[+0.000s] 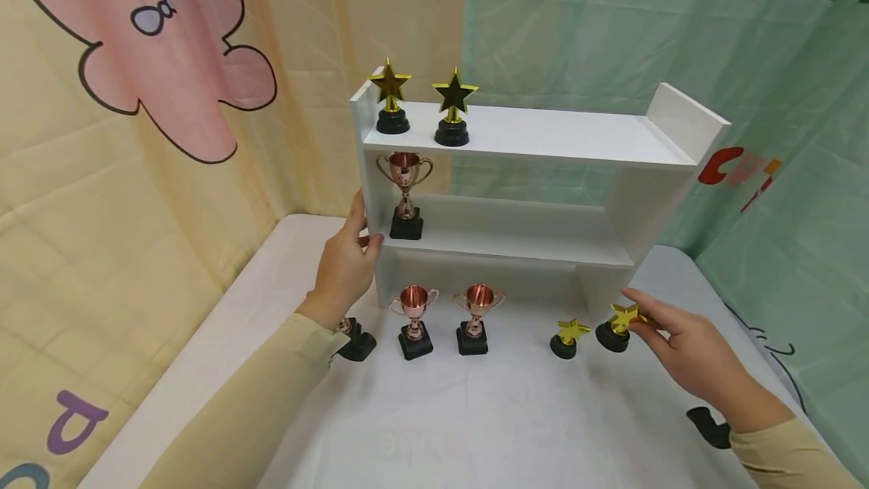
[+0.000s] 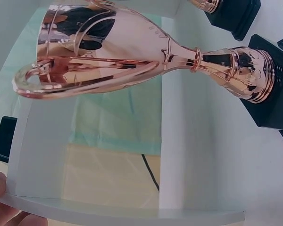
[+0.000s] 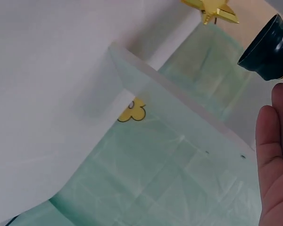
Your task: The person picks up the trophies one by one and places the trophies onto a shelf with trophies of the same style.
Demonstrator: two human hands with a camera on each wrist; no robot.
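At the left side of a white shelf unit, my left hand grips the side panel, thumb at its front edge. My right hand pinches a gold star trophy by its star near the unit's lower right; its black base shows in the right wrist view. Beside it a second star trophy stands on the table. Two copper cup trophies stand left of that. Another copper trophy is partly hidden by my left wrist. A copper cup fills the near left wrist view.
Two star trophies stand on the top board, toward its left. A copper cup trophy is on the middle board at left. A dark shape shows by my right wrist. Printed curtains surround the white table.
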